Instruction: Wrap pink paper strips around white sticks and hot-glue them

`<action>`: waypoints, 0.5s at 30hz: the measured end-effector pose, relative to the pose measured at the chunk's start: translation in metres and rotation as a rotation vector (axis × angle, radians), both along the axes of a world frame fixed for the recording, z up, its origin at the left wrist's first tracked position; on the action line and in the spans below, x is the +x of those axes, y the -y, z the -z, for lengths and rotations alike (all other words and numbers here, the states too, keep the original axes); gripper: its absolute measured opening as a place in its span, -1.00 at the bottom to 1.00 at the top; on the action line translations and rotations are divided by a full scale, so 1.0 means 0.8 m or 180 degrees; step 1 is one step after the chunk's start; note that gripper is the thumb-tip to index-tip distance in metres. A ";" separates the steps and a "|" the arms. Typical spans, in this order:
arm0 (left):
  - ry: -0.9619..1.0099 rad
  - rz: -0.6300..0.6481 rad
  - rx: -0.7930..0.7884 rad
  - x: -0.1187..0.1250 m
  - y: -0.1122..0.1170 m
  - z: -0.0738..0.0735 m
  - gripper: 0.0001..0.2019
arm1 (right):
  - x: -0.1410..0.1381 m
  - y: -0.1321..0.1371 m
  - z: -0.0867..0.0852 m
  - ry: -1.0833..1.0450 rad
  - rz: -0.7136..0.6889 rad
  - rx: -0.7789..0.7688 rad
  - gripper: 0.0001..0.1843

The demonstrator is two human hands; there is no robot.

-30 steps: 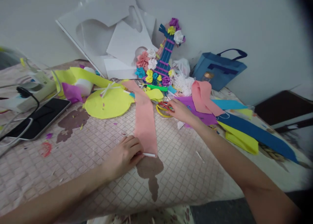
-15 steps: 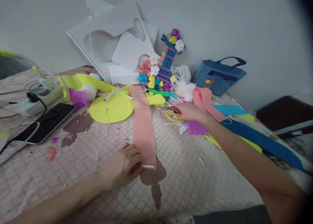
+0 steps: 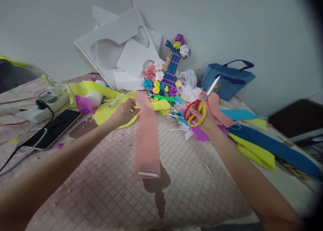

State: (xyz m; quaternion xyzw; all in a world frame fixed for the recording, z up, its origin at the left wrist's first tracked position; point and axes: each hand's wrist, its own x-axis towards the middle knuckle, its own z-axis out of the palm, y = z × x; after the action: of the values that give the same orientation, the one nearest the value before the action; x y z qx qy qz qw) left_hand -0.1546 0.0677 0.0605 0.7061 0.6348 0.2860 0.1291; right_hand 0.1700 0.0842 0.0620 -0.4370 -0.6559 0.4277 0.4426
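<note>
A pair of scissors with red and yellow handles is held in my right hand, closed round the handles, blades pointing up and away. My left hand hovers over a yellow paper disc, at the left edge of a long salmon-pink crepe paper strip. Its fingers are loosely bent and apart, and nothing shows in them. The strip runs from the back toward me. Across its near end lies a thin white stick.
Left are a phone and a power strip with cables. A flower-covered paper guitar leans at the back beside white boards. A blue bag and a dark blue paper strip are on the right.
My right hand has lifted the scissors off the pile, blades now upward. My left hand has let go of the strip's near end and moved away to its far part.
</note>
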 end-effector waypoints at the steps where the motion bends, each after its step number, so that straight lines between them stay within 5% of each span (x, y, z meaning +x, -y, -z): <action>1: 0.0004 -0.0046 -0.0132 0.001 -0.019 0.001 -0.72 | -0.002 0.003 0.001 -0.0088 -0.0020 0.0015 -0.67; 8: 0.0205 -0.0260 -0.0262 0.027 -0.109 0.027 -0.76 | 0.009 0.041 0.024 -0.0514 -0.0496 0.0017 -0.72; 15: 0.0187 0.0523 0.0289 0.040 -0.142 -0.001 -0.72 | 0.013 0.093 0.020 0.0102 -0.0982 -0.0354 -0.51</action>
State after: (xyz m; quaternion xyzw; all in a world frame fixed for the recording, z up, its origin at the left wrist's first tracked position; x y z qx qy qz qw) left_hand -0.1225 0.1816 0.0616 0.7522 0.5570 0.3235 0.1386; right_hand 0.1803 0.0099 0.0464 -0.3616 -0.6975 0.5192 0.3363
